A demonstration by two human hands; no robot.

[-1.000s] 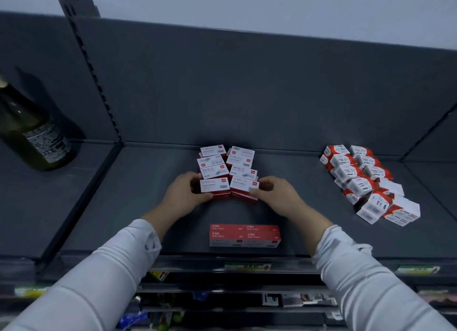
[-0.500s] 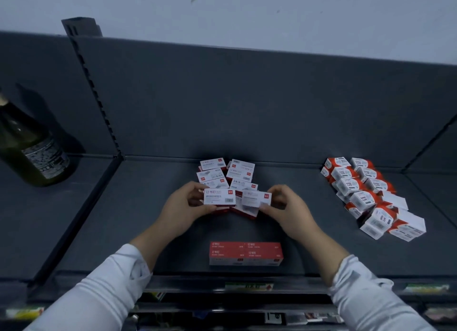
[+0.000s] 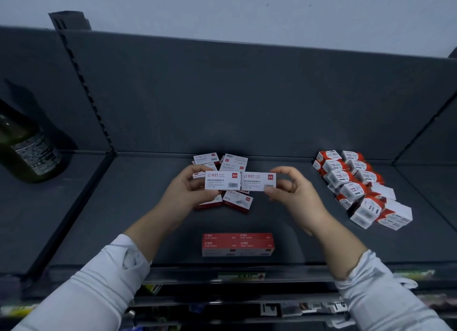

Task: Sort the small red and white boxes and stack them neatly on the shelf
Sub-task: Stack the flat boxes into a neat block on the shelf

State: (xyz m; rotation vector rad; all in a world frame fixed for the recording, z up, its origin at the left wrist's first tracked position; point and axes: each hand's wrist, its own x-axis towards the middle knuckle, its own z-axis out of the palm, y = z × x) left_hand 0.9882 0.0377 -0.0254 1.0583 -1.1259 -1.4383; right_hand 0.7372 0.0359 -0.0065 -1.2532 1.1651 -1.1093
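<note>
The dark grey shelf [image 3: 309, 231] filled most of the view, with a back panel [image 3: 247, 95] of the same grey rising from its rear edge. Two white sleeves [image 3: 103, 281] reached in over the front edge. A dark green bottle [image 3: 29, 150] stood on the neighbouring bay, past the shelf's left edge.

Near the right rear corner lay a cluster of red and white boxes [image 3: 356, 187] in two rough rows running toward the front, the nearest ones tipped and out of line. Close to the front edge, at the middle, sat a red block [image 3: 238, 244] of flat boxes packed squarely together. By the middle of the rear edge lay a loose pile [image 3: 233, 161] of small red and white boxes, some askew.

Above that pile, the left hand [image 3: 188, 194] pinched the left box [image 3: 222, 181], thumb under its lower edge and fingers curled over its upper left corner. The right hand [image 3: 294, 194] gripped the right box [image 3: 258, 181] by its right end, thumb beneath and fingers curled round above. Both boxes were off the shelf, white barcode faces toward the camera, side by side with their short ends touching or nearly so.
</note>
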